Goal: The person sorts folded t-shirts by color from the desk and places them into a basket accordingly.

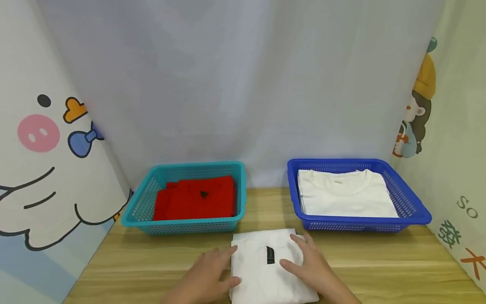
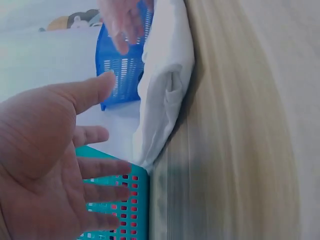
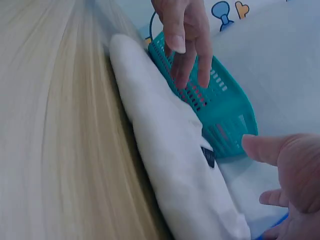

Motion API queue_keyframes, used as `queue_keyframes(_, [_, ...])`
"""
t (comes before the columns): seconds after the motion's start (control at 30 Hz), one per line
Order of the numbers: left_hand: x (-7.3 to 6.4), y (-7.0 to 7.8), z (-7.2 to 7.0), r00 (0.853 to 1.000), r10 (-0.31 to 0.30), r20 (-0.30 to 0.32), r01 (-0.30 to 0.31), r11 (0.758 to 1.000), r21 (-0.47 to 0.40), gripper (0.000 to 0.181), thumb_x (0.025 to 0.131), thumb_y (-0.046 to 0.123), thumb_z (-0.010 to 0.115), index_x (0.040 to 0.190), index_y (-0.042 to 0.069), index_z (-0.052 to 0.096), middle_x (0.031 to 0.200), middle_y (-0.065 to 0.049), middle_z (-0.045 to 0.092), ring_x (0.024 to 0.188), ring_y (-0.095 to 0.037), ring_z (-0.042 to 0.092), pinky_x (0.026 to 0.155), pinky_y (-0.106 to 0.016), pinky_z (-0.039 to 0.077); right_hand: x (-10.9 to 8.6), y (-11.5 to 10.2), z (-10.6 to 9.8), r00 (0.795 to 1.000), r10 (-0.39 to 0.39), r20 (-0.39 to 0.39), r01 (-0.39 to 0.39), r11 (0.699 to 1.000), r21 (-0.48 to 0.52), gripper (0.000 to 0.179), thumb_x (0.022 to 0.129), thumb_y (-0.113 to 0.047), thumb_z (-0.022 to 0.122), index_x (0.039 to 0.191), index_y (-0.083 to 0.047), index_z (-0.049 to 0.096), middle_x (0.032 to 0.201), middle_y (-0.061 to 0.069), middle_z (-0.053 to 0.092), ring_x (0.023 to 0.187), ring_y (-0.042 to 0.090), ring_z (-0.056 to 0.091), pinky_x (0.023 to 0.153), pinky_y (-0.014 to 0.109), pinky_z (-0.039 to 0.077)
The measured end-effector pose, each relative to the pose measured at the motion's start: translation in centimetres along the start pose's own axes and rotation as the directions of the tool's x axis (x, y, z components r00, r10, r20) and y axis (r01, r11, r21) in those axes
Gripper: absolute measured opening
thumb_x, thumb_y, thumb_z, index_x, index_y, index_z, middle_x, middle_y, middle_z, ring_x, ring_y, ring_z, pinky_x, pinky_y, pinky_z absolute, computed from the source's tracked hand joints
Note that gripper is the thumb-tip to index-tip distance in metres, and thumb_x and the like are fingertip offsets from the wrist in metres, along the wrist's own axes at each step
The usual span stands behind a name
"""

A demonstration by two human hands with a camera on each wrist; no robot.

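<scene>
A folded white shirt point(image 1: 262, 270) with a black neck label point(image 1: 270, 255) lies on the wooden table at the front middle. My left hand point(image 1: 209, 274) hovers at its left edge, fingers spread; whether the fingertips touch the cloth is hard to tell. Over the shirt's right side is my right hand point(image 1: 313, 266), thumb and fingers apart and nothing gripped. In the left wrist view the left hand point(image 2: 55, 165) has straight, separated fingers beside the folded layers of the shirt point(image 2: 167, 75). The right wrist view shows the right hand point(image 3: 300, 180) apart from the shirt point(image 3: 160, 130).
A teal basket point(image 1: 190, 226) with folded red clothing point(image 1: 197, 198) stands at the back left of the table point(image 1: 379, 270). At the back right, a blue basket point(image 1: 360, 223) holds a folded white shirt point(image 1: 345, 194). Printed curtains point(image 1: 235, 84) hang behind and at both sides.
</scene>
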State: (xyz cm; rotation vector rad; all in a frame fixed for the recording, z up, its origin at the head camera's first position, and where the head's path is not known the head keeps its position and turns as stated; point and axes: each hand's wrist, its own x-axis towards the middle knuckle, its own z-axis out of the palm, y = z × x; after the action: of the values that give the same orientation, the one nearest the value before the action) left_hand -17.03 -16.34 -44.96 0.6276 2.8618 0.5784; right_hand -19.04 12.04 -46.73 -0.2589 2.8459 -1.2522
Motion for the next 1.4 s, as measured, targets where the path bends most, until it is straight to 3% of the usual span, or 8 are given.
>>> queue_keyframes(0.2, [0.9,0.1,0.5,0.996,-0.036,-0.077,0.040,0.998,0.043,0.075,0.081,0.057,0.057,0.140,0.015,0.036,0.133,-0.011,0.045,0.120,-0.039,0.038,0.093,-0.063,0.028,0.4,2.8,-1.9,0.997,0.052,0.061,-0.056,0.997,0.061,0.072,0.077,-0.045,0.069,0.134,-0.010,0.045,0.137,0.021,0.038,0.127,0.040,0.030,0.096,0.059,0.029])
queue_keyframes(0.53, [2.3,0.9,1.7,0.991,-0.118,0.056,0.117,0.993,0.009,0.073,0.079,0.053,0.062,0.137,0.015,0.042,0.133,-0.016,0.044,0.121,-0.041,0.035,0.094,-0.062,0.027,0.8,3.7,-1.5,0.988,0.075,0.135,-0.111,0.953,0.282,0.068,0.078,-0.033,0.072,0.134,-0.006,0.044,0.122,0.015,0.051,0.102,0.025,0.052,0.077,0.034,0.047])
queue_keyframes(0.63, [2.4,1.2,2.0,0.991,-0.121,0.062,0.122,0.992,-0.025,0.072,0.078,0.053,0.062,0.135,0.013,0.045,0.132,-0.016,0.044,0.120,-0.039,0.036,0.096,-0.059,0.028,0.8,3.9,-1.4,0.983,0.070,0.170,-0.124,0.936,0.330,0.068,0.078,-0.031,0.071,0.135,-0.006,0.043,0.127,0.019,0.047,0.108,0.028,0.050,0.082,0.037,0.047])
queue_keyframes(0.83, [2.6,1.4,2.6,0.993,-0.109,-0.034,0.106,0.990,-0.091,0.066,0.080,0.050,0.062,0.130,0.007,0.051,0.127,-0.015,0.048,0.116,-0.035,0.041,0.093,-0.052,0.037,0.6,4.2,-1.3,0.964,0.118,0.236,-0.199,0.914,0.354,0.058,0.077,-0.034,0.072,0.127,-0.011,0.054,0.135,0.020,0.040,0.123,0.035,0.035,0.096,0.052,0.033])
queue_keyframes(0.97, [3.1,1.5,2.6,0.989,-0.137,-0.054,0.122,0.969,-0.215,0.063,0.080,0.048,0.064,0.126,0.007,0.054,0.127,-0.015,0.048,0.114,-0.032,0.045,0.092,-0.050,0.039,0.6,4.0,-1.4,0.959,0.106,0.265,-0.205,0.901,0.381,0.051,0.077,-0.035,0.071,0.122,-0.013,0.058,0.134,0.016,0.042,0.124,0.036,0.032,0.096,0.054,0.031])
queue_keyframes(1.1, [3.3,1.6,2.7,0.978,-0.195,-0.072,0.145,0.890,-0.432,0.056,0.075,0.033,0.074,0.121,0.005,0.058,0.127,-0.021,0.044,0.113,-0.036,0.044,0.092,-0.052,0.038,0.6,3.8,-1.4,0.951,0.041,0.307,-0.207,0.823,0.529,0.054,0.080,-0.027,0.070,0.128,-0.008,0.052,0.135,0.019,0.037,0.113,0.032,0.045,0.087,0.046,0.043])
queue_keyframes(1.27, [3.4,1.7,3.1,0.963,-0.268,-0.041,0.167,0.704,-0.690,0.053,0.069,0.005,0.077,0.118,0.007,0.059,0.126,-0.019,0.044,0.114,-0.035,0.039,0.093,-0.050,0.036,0.3,3.9,-1.4,0.916,-0.023,0.400,-0.296,0.635,0.714,0.057,0.084,-0.012,0.066,0.134,-0.002,0.040,0.130,0.023,0.036,0.091,0.032,0.060,0.074,0.043,0.051])
queue_keyframes(1.4, [3.5,1.8,3.1,0.967,-0.252,0.024,0.179,0.613,-0.770,0.052,0.069,-0.001,0.075,0.118,0.009,0.058,0.123,-0.014,0.048,0.108,-0.030,0.043,0.090,-0.046,0.040,0.4,3.9,-1.4,0.901,-0.042,0.432,-0.321,0.607,0.727,0.052,0.086,-0.011,0.064,0.132,-0.002,0.043,0.124,0.018,0.043,0.088,0.033,0.062,0.072,0.044,0.052])
